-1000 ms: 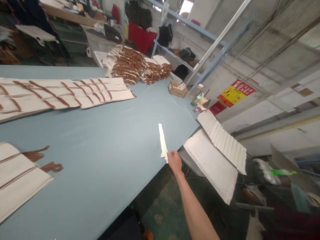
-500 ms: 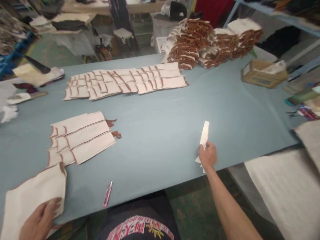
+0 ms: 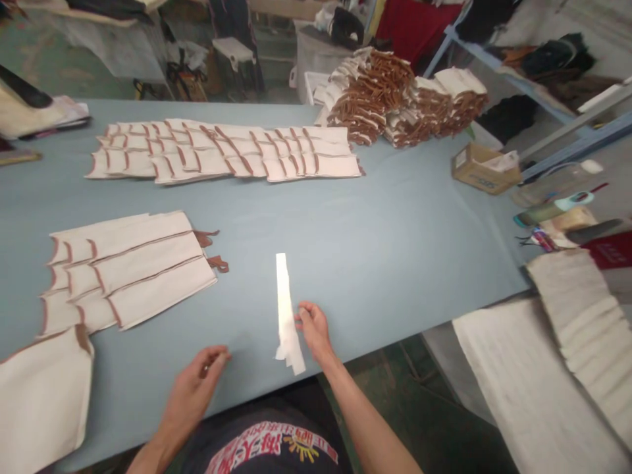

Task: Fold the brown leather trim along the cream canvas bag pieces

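Note:
A narrow bundle of white strips point(image 3: 284, 306) lies on the blue-grey table in front of me, its near ends fanned out unevenly. My right hand point(image 3: 315, 328) is just right of the strips, fingers loosely bent, the fingertips at their edge. To the left, my left hand point(image 3: 197, 378) hovers over the near table edge with thumb and fingers pinched together; whatever is between them is hidden. The pink-handled thread snips are out of sight. A cream fabric panel with brown edging point(image 3: 44, 401) lies farther left, beside an overlapping stack of similar cream panels point(image 3: 153, 270) with brown tabs.
A long row of overlapped cream panels point(image 3: 227, 151) runs across the table's far side. Behind its right end rise bulky brown-and-cream piles point(image 3: 375, 95). A cardboard box point(image 3: 484, 171) and a bottle point(image 3: 550, 209) stand at the right. White cloth point(image 3: 533, 375) hangs beyond the right edge.
My right hand has brought the white strips leftward to the table's middle and loosened around them. My left hand has left the cream panel and moved right, where the snips were lying.

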The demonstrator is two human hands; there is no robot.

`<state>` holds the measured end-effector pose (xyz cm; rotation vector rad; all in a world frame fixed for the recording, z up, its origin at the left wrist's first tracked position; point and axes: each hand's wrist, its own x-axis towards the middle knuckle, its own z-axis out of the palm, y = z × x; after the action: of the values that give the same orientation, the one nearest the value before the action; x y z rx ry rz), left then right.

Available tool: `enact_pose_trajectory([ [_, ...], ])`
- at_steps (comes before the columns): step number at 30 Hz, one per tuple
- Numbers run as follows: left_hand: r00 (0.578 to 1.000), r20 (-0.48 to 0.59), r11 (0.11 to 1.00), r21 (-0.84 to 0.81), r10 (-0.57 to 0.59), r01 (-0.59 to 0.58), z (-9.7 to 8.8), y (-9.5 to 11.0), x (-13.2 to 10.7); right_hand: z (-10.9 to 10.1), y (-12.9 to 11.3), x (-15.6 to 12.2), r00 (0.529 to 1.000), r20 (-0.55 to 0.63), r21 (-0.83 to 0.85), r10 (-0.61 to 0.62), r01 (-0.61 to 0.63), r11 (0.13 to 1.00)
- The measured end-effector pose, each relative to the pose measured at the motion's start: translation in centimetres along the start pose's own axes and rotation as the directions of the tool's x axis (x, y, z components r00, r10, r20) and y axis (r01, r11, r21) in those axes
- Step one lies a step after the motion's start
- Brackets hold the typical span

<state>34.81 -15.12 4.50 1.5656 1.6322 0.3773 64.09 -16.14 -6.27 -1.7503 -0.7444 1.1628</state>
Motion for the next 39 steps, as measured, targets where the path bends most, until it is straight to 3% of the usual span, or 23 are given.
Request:
enact_pose_trajectory([
  [2, 0.995, 0.102, 0.998, -0.066, -0.005, 0.012, 3.1, 0.1, 1.1, 0.7, 0.4, -0.9, 0.996, 0.025, 0.032, 0.082, -0.083, 0.996],
  [4, 0.987, 0.159, 0.993, -0.111, -0.031, 0.049, 5.0, -0.1, 1.8, 0.7, 0.7, -2.0, 0.988, 0.029, 0.025, 0.15, -0.15, 0.988],
  [9, 0.966, 0.225, 0.964, -0.199, -0.129, 0.175, 5.6, -1.5, 2.9, 0.4, 1.4, -5.7, 0.972, 0.076, -0.084, 0.221, -0.215, 0.973],
  [14, 0.941, 0.318, 0.949, -0.244, -0.116, 0.2, 5.2, -1.5, 3.4, 2.0, 1.1, -9.5, 0.983, 0.146, -0.251, 0.109, -0.07, 0.965],
  [20, 0.936, 0.35, 0.99, -0.111, -0.038, 0.082, 4.6, -0.7, 2.7, 2.4, 0.0, -11.7, 0.978, 0.191, -0.473, -0.083, 0.166, 0.865],
  [24, 0.909, 0.418, 1.0, -0.002, -0.01, 0.012, 5.1, -0.5, 1.9, 1.0, 0.1, -12.4, 0.931, 0.31, -0.576, -0.195, 0.347, 0.741],
  [30, 0.882, 0.47, 0.98, 0.19, -0.044, -0.053, 6.7, -0.2, 2.0, -0.1, 0.7, -11.7, 0.843, 0.478, -0.6, -0.245, 0.518, 0.61],
  [34, 0.89, 0.451, 0.952, 0.296, -0.069, -0.076, 6.9, 0.3, 2.0, -0.4, 0.8, -10.6, 0.812, 0.527, -0.57, -0.251, 0.557, 0.605],
  [39, 0.903, 0.421, 0.929, 0.36, -0.083, -0.083, 7.0, 1.0, 1.4, -0.5, 0.8, -9.9, 0.827, 0.515, -0.516, -0.227, 0.511, 0.688],
])
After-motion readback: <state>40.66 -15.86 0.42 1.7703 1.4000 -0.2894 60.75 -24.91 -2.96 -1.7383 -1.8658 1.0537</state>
